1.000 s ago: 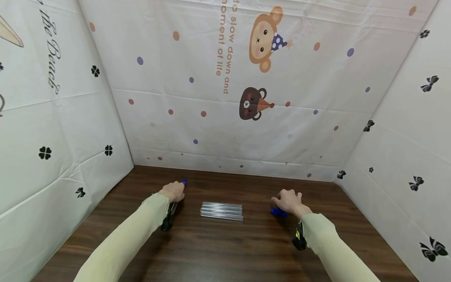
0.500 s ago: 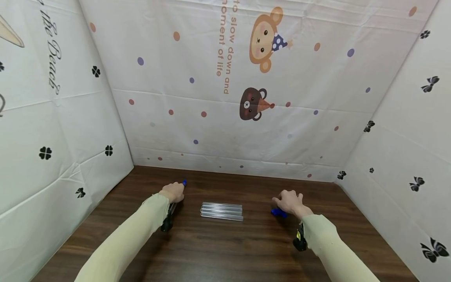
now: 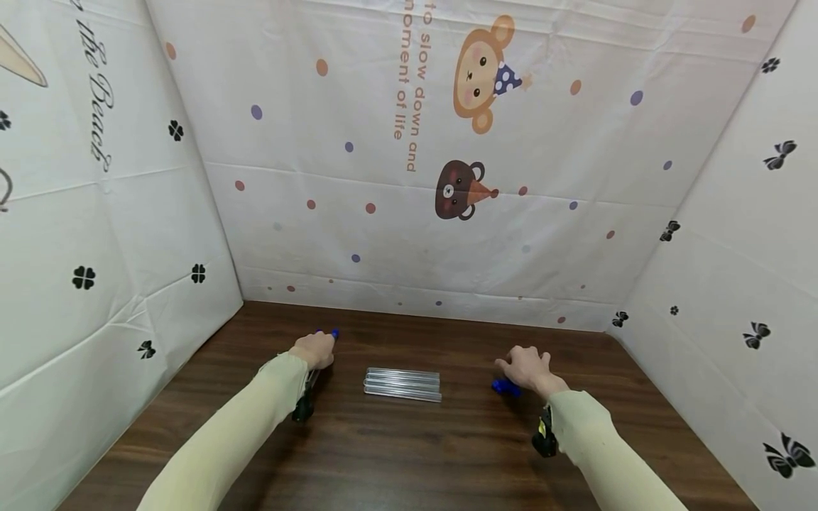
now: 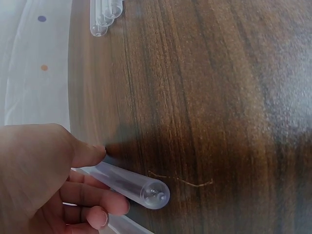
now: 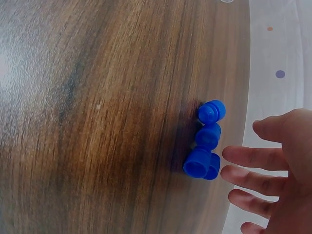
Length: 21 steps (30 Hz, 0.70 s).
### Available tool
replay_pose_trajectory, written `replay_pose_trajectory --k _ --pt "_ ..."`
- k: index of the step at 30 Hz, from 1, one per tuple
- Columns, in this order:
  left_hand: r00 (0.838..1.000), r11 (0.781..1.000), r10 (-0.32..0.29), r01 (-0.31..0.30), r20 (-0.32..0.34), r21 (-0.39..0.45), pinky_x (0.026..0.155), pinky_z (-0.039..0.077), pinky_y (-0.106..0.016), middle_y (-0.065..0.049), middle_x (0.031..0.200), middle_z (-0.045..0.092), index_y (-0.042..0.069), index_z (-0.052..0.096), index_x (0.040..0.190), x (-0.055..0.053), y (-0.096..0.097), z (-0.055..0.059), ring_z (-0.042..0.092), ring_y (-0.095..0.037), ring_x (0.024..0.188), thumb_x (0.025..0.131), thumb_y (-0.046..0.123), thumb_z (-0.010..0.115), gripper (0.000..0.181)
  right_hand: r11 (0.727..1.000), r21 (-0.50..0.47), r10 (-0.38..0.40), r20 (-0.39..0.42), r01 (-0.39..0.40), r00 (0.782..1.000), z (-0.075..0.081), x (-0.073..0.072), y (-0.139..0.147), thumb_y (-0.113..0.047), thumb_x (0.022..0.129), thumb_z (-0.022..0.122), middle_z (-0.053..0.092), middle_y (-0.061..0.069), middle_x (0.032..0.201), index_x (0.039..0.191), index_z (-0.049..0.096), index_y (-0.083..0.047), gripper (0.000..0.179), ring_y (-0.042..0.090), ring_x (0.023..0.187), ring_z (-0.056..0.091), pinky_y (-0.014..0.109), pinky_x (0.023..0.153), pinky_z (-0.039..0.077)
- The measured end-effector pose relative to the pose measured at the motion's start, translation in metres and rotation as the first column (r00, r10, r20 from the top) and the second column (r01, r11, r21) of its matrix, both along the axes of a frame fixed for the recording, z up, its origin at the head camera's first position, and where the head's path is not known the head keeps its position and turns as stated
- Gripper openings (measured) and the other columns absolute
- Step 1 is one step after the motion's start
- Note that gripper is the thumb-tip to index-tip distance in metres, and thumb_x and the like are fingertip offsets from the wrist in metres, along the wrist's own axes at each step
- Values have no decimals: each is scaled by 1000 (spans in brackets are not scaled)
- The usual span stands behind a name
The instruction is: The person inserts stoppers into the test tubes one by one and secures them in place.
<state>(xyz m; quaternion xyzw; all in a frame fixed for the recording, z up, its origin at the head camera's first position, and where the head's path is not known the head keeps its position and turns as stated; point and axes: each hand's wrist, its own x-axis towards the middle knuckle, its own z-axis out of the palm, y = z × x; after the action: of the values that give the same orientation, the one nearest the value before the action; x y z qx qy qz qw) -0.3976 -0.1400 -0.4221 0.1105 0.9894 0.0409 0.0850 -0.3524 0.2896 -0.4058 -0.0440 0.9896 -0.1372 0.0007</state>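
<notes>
In the head view my left hand [image 3: 316,350] is on the left of the table, with a blue cap [image 3: 335,333] showing beyond its fingers. The left wrist view shows it holding a clear test tube [image 4: 134,186] between thumb and fingers, its rounded end toward the camera. Below that lies part of a second clear tube [image 4: 127,225], mostly hidden by the hand. My right hand [image 3: 525,367] hovers by several blue caps [image 5: 207,136] on the right. Its fingers are spread and lightly bent, apart from the caps in the right wrist view, and hold nothing.
Several clear test tubes [image 3: 402,384] lie side by side at the middle of the brown wooden table [image 3: 396,454]. White printed cloth [image 3: 383,234] walls in the table at the back and both sides.
The left hand has shifted very slightly, and a second bit of blue now shows above its knuckles. The right hand and the caps beside it stay nearly still.
</notes>
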Motion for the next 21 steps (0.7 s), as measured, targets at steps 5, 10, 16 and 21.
replay_pose_trajectory --k 5,10,16,21 --pt "1000 1000 -10 11 -11 10 58 41 -34 -21 104 62 -2 64 105 3 0 3 47 -22 63 97 12 51 20 1000 6 3 -12 -3 1000 0 0 0 -29 97 55 65 2 68 77 70 -8 32 28 82 60 60 87 28" --pt "997 999 -33 34 -67 5 57 44 -35 -23 104 62 -1 65 102 5 0 5 52 -23 63 96 10 52 18 1000 8 -2 -10 2 1000 0 0 2 -28 97 55 63 3 67 78 70 -7 32 28 82 59 57 85 28" --pt "983 997 -67 61 -171 -42 72 56 -47 -23 113 64 -4 62 113 5 8 8 65 -34 88 94 14 59 27 1000 2 -4 -9 4 1000 0 0 3 -28 97 55 65 3 71 84 72 -5 31 26 81 59 58 86 28" --pt "974 994 -92 79 -206 -72 76 56 -47 -23 119 63 -6 49 133 6 21 13 66 -35 95 94 19 61 48 1000 3 -3 -5 3 1000 0 -1 3 -27 97 55 66 2 70 86 73 -5 31 25 79 59 59 87 28"
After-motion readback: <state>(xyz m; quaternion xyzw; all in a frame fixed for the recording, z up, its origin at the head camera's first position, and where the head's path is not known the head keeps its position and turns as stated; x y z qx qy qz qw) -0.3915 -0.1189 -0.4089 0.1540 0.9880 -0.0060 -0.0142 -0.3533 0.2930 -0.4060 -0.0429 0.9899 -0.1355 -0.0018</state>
